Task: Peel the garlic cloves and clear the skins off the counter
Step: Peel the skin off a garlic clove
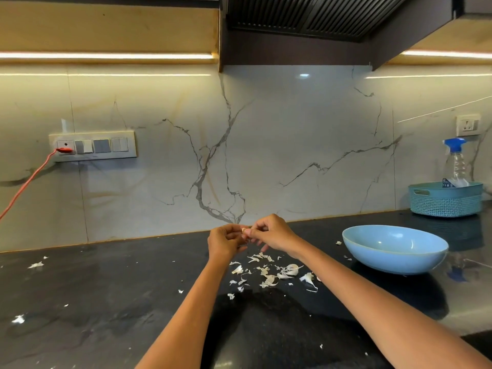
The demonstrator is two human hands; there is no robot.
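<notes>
On the black counter [106, 302] stand 1 blue bowl [394, 249] and 1 teal basket [446, 199], which holds 1 spray bottle [455, 162]. The wall carries 2 switch-and-socket plates, 1 long plate [93, 145] with 1 red plug [64, 149] in it and 1 small plate [468, 125]. 2 hands, left hand [225, 242] and right hand [271, 233], hold 1 garlic clove [245, 230], and the garlic skins [271, 272] are too many and too small to count.

Two forearms enter from the lower edge of the frame, both bare from the frame edge to the wrist; no sleeve, cuff or glove covers them. The left hand [225, 239] and right hand [271, 233] are bare, with short fingernails as far as can be judged. No ring, watch or bracelet is discernible, though fine detail at the fingers is blurred.
</notes>
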